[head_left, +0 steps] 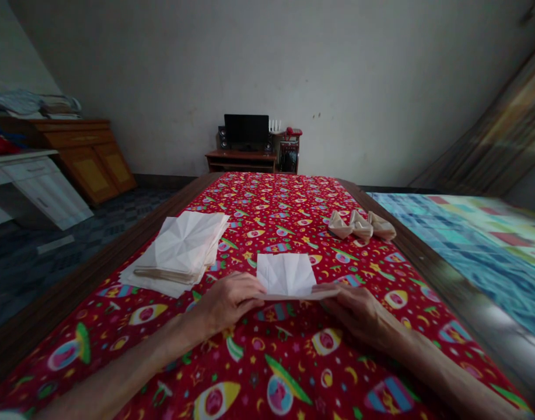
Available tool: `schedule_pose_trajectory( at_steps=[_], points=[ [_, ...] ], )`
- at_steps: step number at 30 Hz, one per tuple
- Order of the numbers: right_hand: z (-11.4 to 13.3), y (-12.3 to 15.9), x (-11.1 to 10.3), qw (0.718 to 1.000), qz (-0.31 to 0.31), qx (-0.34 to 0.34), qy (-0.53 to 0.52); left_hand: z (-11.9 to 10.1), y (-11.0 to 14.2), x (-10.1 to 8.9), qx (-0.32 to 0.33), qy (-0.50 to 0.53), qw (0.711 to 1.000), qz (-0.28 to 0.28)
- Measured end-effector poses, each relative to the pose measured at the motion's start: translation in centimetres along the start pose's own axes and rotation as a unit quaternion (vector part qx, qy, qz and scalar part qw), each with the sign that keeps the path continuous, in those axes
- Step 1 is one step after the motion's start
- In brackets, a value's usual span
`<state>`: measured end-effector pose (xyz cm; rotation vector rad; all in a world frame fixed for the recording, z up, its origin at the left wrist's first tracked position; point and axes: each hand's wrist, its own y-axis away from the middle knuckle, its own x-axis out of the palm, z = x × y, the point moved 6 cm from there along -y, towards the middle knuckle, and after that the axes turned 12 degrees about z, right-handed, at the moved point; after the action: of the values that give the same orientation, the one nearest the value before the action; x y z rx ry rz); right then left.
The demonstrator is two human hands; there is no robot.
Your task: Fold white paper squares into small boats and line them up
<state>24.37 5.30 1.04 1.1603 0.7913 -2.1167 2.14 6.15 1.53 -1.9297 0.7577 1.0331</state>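
Observation:
A creased white sheet of paper lies on the red patterned tablecloth in front of me. My left hand pinches its near left edge, fingers closed on the paper. On the other side, my right hand presses fingers on the near right edge, holding it. To the left sits a stack of creased white sheets. Three folded beige paper pieces lie side by side at the far right of the cloth.
The table has a dark wooden rim. A bed with a blue patchwork cover stands to the right. Wooden cabinets and a white desk line the left wall. A low stand with a monitor is at the far wall.

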Motion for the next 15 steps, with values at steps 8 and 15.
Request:
schedule_pose_trajectory(
  at_steps=[8,15],
  points=[
    [0.7,0.2,-0.5,1.000,-0.001,0.011,-0.009,-0.6,0.9,0.9,-0.062,0.043,0.997,-0.016],
    [-2.2,-0.7,0.3,0.984,0.016,0.128,-0.125,0.4,0.5,0.9,-0.162,0.059,0.984,-0.041]
  ],
)
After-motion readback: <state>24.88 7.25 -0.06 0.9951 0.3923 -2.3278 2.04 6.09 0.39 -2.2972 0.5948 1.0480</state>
